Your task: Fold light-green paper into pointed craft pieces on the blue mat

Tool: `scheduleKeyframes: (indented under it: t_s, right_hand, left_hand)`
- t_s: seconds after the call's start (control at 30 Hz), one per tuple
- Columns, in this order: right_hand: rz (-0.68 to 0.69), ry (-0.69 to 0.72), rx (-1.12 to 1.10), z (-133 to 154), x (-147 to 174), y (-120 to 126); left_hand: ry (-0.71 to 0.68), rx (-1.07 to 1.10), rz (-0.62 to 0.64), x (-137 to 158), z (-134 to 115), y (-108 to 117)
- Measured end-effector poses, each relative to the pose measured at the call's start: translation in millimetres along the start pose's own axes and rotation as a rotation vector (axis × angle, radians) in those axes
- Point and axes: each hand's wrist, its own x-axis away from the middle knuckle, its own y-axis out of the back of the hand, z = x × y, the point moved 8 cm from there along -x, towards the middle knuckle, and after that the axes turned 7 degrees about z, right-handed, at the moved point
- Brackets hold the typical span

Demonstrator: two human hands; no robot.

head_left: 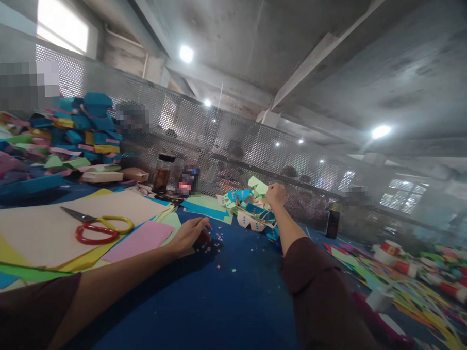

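My right hand (276,195) is a closed fist at the back of the blue table. It grips a light green paper piece (258,186) above a heap of folded, dotted paper pieces (251,220) in blue, cream and green. My left hand (190,234) rests low on the table beside the paper sheets, its fingers curled down together. Whatever lies under those fingers is in shadow. Tiny paper scraps (218,239) are scattered just right of it. Scissors (100,228) with one red and one yellow handle loop lie on a large pale sheet (34,220).
A pink sheet (141,241) lies left of my left hand. Behind stand a lidded jar (162,174) and a phone-like screen (187,181). Folded blue paper pieces (99,116) are piled at far left. Colourful paper strips (420,301) and a dark upright object (332,223) are at right.
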Motion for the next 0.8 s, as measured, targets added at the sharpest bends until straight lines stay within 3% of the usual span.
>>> scheduleKeyframes:
  t_s: [0.53, 0.8]
  right_hand:
    - [0.087, 0.055, 0.010, 7.9, 1.6, -21.4]
    - [0.042, 0.055, -0.083, 3.6, 13.4, -4.2]
  left_hand:
    - [-0.005, -0.014, -0.003, -1.5, 2.7, 0.6]
    - [-0.006, -0.019, -0.012, 0.7, 0.4, 0.2]
